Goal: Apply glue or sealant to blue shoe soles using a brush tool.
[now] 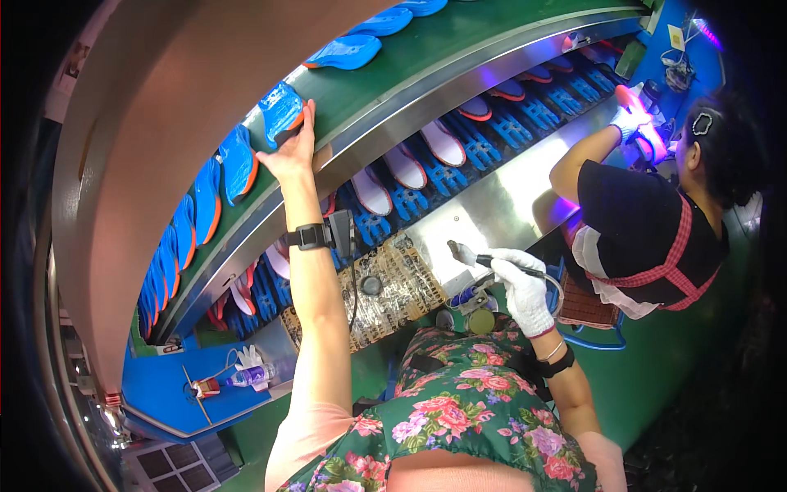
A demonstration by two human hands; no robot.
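Note:
My bare left hand [293, 154] reaches up to the green belt and grips a glossy blue shoe sole [281, 108] with an orange edge. The thumb is on one side of the sole and the fingers are on the other. My right hand [525, 293], in a white knit glove, is closed round the dark handle of a brush [464, 253]. The flat bristle end points left, over the shiny metal worktop [447, 221]. A cord runs down beside the glove. Tape covers a patch [385, 299] of the worktop under my left forearm.
More blue soles [206, 197] line the upper green belt [459, 45]. Below it, white-lined shoe parts [404, 168] sit on a lower line with blue holders [447, 179]. A co-worker [635, 209] works at the right under purple light. A bottle [250, 376] lies at lower left.

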